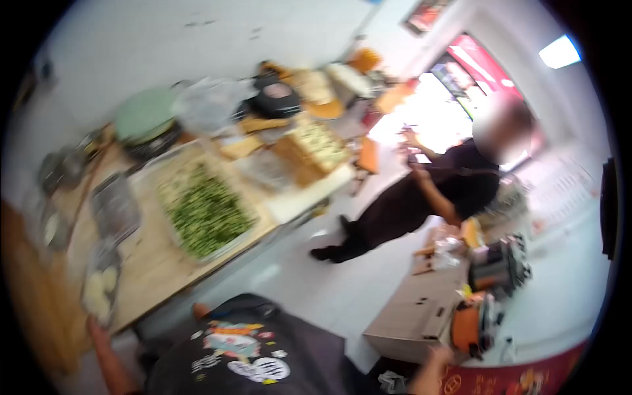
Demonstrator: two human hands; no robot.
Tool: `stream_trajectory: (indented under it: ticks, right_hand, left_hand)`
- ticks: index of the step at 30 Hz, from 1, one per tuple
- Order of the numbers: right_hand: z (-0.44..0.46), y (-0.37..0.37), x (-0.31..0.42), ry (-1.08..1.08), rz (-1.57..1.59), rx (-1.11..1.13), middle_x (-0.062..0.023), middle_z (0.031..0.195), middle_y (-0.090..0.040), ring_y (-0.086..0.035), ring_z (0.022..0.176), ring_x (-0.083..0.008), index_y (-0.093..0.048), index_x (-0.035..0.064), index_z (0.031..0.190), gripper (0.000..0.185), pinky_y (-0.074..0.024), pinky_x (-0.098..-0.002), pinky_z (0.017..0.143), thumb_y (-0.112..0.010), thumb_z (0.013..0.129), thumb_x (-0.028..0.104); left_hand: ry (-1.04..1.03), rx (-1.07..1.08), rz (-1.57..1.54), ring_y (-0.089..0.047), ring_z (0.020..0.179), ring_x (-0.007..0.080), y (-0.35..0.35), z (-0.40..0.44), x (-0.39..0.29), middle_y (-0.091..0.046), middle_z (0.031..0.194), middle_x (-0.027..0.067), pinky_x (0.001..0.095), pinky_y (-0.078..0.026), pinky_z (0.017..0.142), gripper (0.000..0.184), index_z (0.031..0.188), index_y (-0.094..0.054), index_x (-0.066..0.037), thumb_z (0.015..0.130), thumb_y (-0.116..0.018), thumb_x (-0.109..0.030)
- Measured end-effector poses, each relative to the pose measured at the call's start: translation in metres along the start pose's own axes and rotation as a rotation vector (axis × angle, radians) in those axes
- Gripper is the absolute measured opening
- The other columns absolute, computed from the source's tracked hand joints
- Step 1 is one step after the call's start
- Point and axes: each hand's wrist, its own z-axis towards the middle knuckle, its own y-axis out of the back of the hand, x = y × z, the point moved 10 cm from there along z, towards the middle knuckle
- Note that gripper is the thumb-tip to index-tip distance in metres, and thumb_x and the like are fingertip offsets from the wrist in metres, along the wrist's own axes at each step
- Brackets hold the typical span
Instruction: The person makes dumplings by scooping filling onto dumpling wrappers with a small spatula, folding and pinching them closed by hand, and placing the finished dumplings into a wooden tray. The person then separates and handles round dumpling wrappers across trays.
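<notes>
At the lower left, my left hand [96, 326] is beside the near end of a clear bag or container [99, 289] with pale pieces inside, at the table's edge; blur hides its fingers and whether it grips anything. My right hand [438, 359] is low on the right, in front of the cardboard box [421, 309], and its fingers are smeared. On the wooden table [148, 263] lies a large clear tray with chopped green vegetables [207, 210]. An empty-looking clear tray [116, 207] sits left of it.
Another person [421, 191] in dark clothes stands in the aisle beyond the table. Behind the vegetables are a green lid [145, 113], plastic bags [214, 105], a black round appliance [274, 97] and a box of pale items [316, 148]. Pots [497, 263] and an orange cooker [469, 327] are at right.
</notes>
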Motion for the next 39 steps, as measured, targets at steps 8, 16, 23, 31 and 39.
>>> stream_trajectory:
  ticks: [8,16,23,31,39]
  right_hand:
    - [-0.029,0.161,-0.154,-0.475,0.306,-0.422,-0.005,0.086,-0.052,-0.045,0.073,-0.0147,-0.06,0.0027,0.095,0.03,-0.0346,-0.0304,0.064,-0.053,0.099,0.032]
    - [0.034,-0.041,0.297,0.294,0.768,0.395,0.0044,0.062,-0.045,-0.036,0.049,-0.0037,-0.067,0.0013,0.097,0.034,-0.0231,-0.0228,0.043,-0.058,0.099,0.034]
    - [0.148,-0.056,0.435,0.475,1.013,0.403,0.0074,0.06,-0.036,-0.027,0.042,-0.0051,-0.049,0.0153,0.082,0.021,-0.0186,-0.0234,0.038,-0.066,0.094,0.018]
    - [0.058,-0.064,0.522,1.136,0.106,-0.257,-0.0183,0.086,-0.068,-0.066,0.082,-0.034,-0.068,0.0055,0.098,0.017,-0.0509,-0.0448,0.076,-0.057,0.092,0.017]
    - [-0.129,-0.375,0.519,1.068,-0.388,0.747,-0.0244,0.115,-0.067,-0.068,0.101,-0.0371,-0.069,0.0,0.103,0.028,-0.0539,-0.0455,0.085,-0.057,0.091,0.022]
  left_hand:
    - [-0.484,-0.494,0.858,-0.06,0.102,0.0276,-0.061,-0.064,-0.069,-0.063,0.112,0.0172,0.0385,-0.046,0.092,0.049,0.12,-0.054,0.005,0.093,-0.065,-0.035]
    - [-0.176,-0.373,0.804,-0.062,0.072,0.0306,-0.049,-0.055,-0.067,-0.063,0.083,0.0166,0.0421,-0.051,0.065,0.037,0.099,-0.059,0.003,0.098,-0.055,-0.034]
    - [-0.063,-0.334,0.792,-0.057,0.051,0.0208,-0.077,-0.091,-0.074,-0.058,0.074,0.0103,0.0338,-0.044,0.039,0.039,0.095,-0.058,-0.001,0.097,-0.056,-0.04]
    - [-0.391,-0.271,1.046,-0.059,0.093,0.0433,-0.019,-0.025,-0.019,-0.062,0.101,0.0255,0.0489,-0.046,0.083,0.039,0.104,-0.057,0.003,0.098,-0.053,-0.036]
    - [-0.521,-0.455,1.166,-0.057,0.105,0.0413,0.004,-0.029,-0.052,-0.063,0.113,0.023,0.0409,-0.043,0.096,0.039,0.118,-0.06,0.001,0.1,-0.045,-0.03]
